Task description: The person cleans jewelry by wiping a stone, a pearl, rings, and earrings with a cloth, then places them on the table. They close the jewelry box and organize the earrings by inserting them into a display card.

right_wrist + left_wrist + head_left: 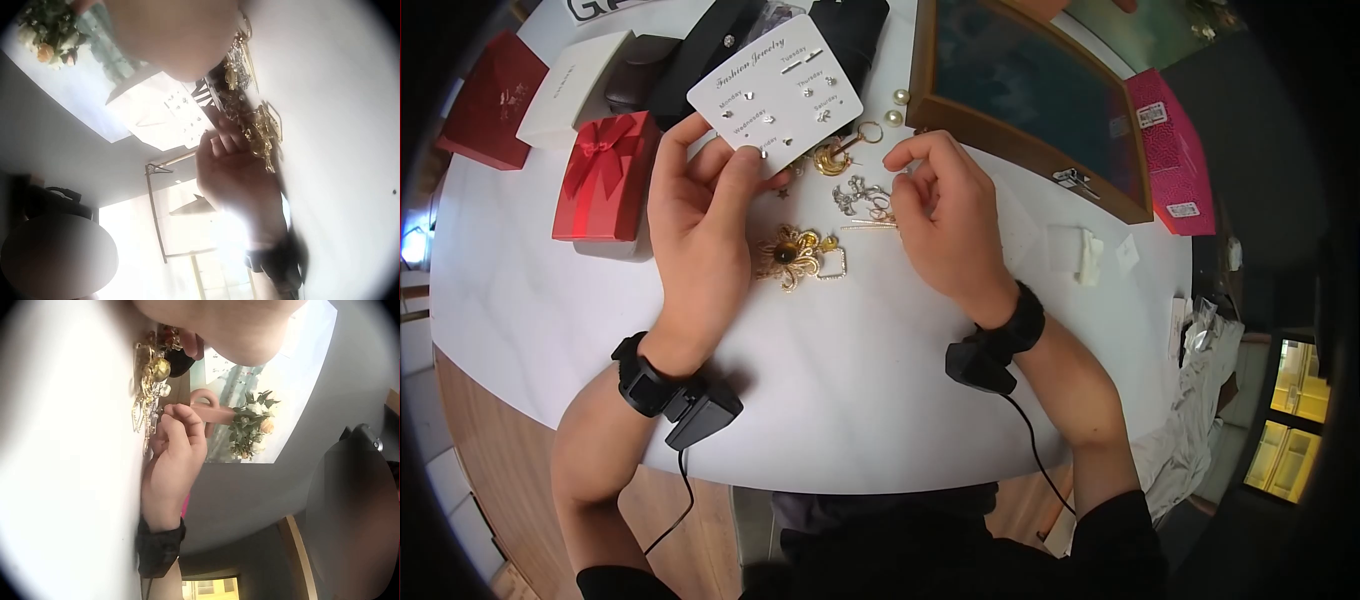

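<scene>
My left hand (700, 215) holds a white earring card (778, 92) by its lower edge, thumb in front and fingers behind. Printed "Fashion Jewelry" with weekday names, the card carries several small silver studs. Over the table to the right, my right hand (955, 225) hovers with loosely bent fingers, and nothing shows between thumb and forefinger. Its fingertips are close to a tangle of silver jewelry (858, 194). A gold flower brooch with a dark stone (785, 254) lies below the card, next to a square earring (833, 264). Gold hoops (830, 160) lie partly behind the card.
A red gift box with a bow (603, 180), a white box (570, 90) and a dark red box (488, 105) stand at left. A wooden glass-topped case (1030, 90) stands back right beside a pink box (1170, 150). Two pearl pieces (893, 118) lie near the case.
</scene>
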`<action>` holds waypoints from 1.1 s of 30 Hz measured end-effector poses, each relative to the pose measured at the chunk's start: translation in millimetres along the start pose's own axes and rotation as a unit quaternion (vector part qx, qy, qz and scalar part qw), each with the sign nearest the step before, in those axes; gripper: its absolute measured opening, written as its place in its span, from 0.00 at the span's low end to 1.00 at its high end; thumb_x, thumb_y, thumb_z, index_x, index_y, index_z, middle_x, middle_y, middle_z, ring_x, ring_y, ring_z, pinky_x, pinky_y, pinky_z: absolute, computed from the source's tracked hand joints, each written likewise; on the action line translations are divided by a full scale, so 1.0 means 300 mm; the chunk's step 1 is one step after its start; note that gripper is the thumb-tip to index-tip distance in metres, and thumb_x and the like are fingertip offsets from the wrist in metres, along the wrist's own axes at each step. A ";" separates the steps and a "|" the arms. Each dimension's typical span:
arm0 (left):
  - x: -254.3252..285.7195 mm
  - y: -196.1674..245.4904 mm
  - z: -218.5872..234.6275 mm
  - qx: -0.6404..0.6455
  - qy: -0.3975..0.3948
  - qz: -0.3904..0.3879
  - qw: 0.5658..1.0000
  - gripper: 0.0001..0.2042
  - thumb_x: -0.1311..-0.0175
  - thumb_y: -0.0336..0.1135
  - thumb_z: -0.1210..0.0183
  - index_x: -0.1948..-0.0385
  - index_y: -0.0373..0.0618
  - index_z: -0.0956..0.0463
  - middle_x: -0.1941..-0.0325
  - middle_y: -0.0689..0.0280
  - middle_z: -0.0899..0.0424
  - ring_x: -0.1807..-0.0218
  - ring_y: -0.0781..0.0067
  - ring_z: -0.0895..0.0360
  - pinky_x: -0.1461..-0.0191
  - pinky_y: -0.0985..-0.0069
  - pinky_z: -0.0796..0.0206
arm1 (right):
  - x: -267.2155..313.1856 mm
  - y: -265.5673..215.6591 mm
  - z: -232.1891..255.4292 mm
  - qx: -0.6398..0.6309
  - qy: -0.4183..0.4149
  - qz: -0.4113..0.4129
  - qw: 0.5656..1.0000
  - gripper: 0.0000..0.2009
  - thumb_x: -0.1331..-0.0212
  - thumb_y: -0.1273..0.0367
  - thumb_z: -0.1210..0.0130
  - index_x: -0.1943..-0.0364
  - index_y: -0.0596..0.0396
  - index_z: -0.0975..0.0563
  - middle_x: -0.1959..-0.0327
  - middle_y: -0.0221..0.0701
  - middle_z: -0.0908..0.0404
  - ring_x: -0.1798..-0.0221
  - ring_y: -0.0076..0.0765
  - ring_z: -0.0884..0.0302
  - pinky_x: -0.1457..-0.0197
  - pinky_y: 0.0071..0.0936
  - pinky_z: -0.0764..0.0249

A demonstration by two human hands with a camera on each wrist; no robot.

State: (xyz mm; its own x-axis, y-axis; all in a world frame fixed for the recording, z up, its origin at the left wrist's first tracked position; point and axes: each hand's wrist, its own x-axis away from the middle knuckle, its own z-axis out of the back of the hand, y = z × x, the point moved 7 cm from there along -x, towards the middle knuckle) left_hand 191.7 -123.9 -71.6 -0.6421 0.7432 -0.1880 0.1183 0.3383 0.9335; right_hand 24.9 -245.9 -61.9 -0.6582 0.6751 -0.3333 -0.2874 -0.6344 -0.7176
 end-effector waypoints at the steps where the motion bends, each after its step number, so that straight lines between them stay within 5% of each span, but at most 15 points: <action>1: 0.001 -0.004 -0.003 0.008 -0.001 0.002 1.000 0.16 0.26 0.25 0.49 0.40 0.33 0.38 0.46 0.53 0.16 0.49 0.72 0.19 0.44 0.70 0.23 | 0.001 0.002 -0.003 -0.006 -0.003 0.005 1.000 0.10 0.47 0.80 0.46 0.61 0.56 0.24 0.65 0.34 0.21 0.74 0.34 0.23 0.68 0.31 0.26; 8: 0.004 -0.004 -0.002 0.005 0.006 0.004 1.000 0.16 0.26 0.25 0.49 0.40 0.33 0.38 0.46 0.53 0.16 0.49 0.72 0.19 0.45 0.71 0.24 | 0.010 -0.046 -0.025 0.021 -0.017 0.106 0.994 0.12 0.47 0.82 0.44 0.58 0.56 0.23 0.68 0.28 0.20 0.75 0.27 0.32 0.71 0.23 0.32; 18: 0.000 0.003 -0.004 -0.001 0.001 -0.001 1.000 0.17 0.26 0.25 0.50 0.39 0.34 0.38 0.45 0.53 0.17 0.50 0.71 0.19 0.45 0.71 0.24 | 0.003 -0.002 -0.022 -0.031 -0.013 0.035 0.999 0.07 0.38 0.80 0.45 0.58 0.58 0.24 0.68 0.27 0.19 0.73 0.18 0.28 0.71 0.20 0.32; 20: 0.001 0.004 0.002 0.001 0.007 -0.003 1.000 0.17 0.26 0.25 0.50 0.39 0.33 0.38 0.45 0.52 0.17 0.50 0.71 0.19 0.45 0.71 0.24 | -0.001 0.012 -0.021 -0.039 -0.036 -0.007 0.999 0.07 0.39 0.80 0.45 0.58 0.59 0.25 0.66 0.37 0.17 0.70 0.35 0.19 0.63 0.30 0.23; 27: -0.001 0.008 0.007 0.000 0.006 -0.014 1.000 0.17 0.26 0.25 0.49 0.39 0.33 0.38 0.46 0.53 0.16 0.49 0.71 0.19 0.45 0.71 0.23 | -0.003 0.051 0.029 -0.071 0.051 -0.071 0.994 0.09 0.40 0.80 0.47 0.57 0.58 0.25 0.67 0.34 0.18 0.72 0.35 0.23 0.64 0.28 0.24; 33: 0.000 0.011 0.011 0.004 0.016 -0.015 1.000 0.17 0.26 0.25 0.49 0.39 0.34 0.38 0.47 0.54 0.17 0.48 0.72 0.19 0.45 0.71 0.23 | -0.001 -0.020 -0.009 0.033 0.013 0.066 0.997 0.12 0.44 0.78 0.42 0.55 0.58 0.26 0.66 0.33 0.19 0.67 0.36 0.21 0.62 0.31 0.22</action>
State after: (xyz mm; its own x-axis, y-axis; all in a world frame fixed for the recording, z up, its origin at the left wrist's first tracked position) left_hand 194.6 -120.8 -69.7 -0.6697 0.7134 -0.2063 0.1043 0.3654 0.9250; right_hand 28.6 -241.4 -59.2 -0.6748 0.5930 -0.4394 -0.2456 -0.7418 -0.6240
